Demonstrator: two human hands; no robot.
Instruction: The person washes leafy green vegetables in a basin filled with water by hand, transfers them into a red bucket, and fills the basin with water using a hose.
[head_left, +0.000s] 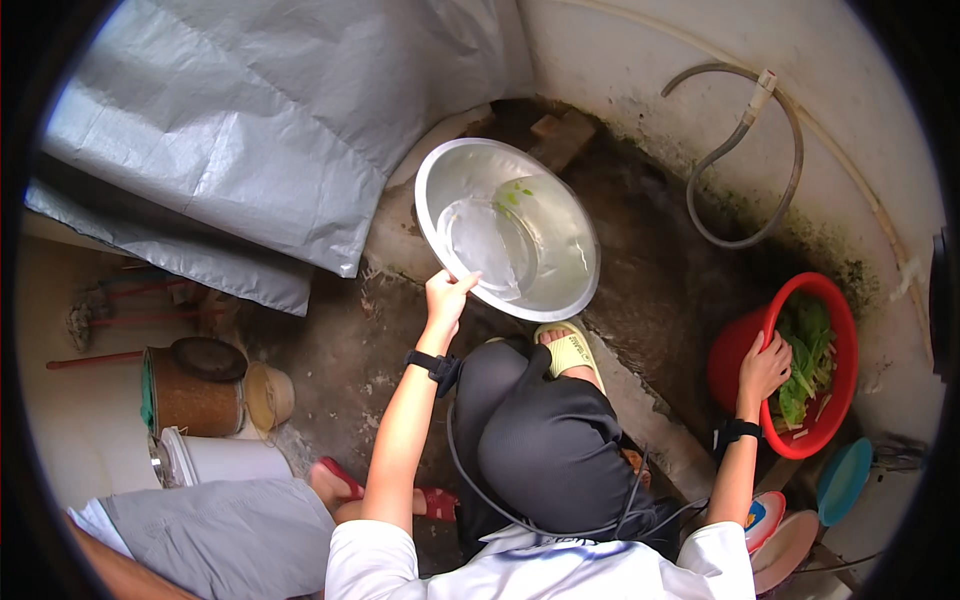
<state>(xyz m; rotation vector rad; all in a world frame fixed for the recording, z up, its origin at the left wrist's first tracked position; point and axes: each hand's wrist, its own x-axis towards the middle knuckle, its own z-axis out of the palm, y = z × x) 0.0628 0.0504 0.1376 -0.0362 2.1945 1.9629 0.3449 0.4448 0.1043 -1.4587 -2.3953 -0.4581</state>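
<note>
My left hand (448, 298) grips the near-left rim of a large metal basin (566, 247), which is tilted. A little water and some small green leaf bits (516, 195) are inside it. Over on the right, my right hand (765, 369) is closed on the near-left rim of a red plastic bucket (731, 360). Leafy green vegetables (804, 345) with pale cut stems lie in the bucket, which leans so that its mouth faces right.
Beside me on the left is another person in grey shorts (217, 532). A grey hose (799, 165) hangs by the wall. Silver tarpaulin (247, 112) covers the upper left. Coloured basins (845, 481) stand lower right; a rusty drum (191, 397) and white bucket (232, 459) stand left.
</note>
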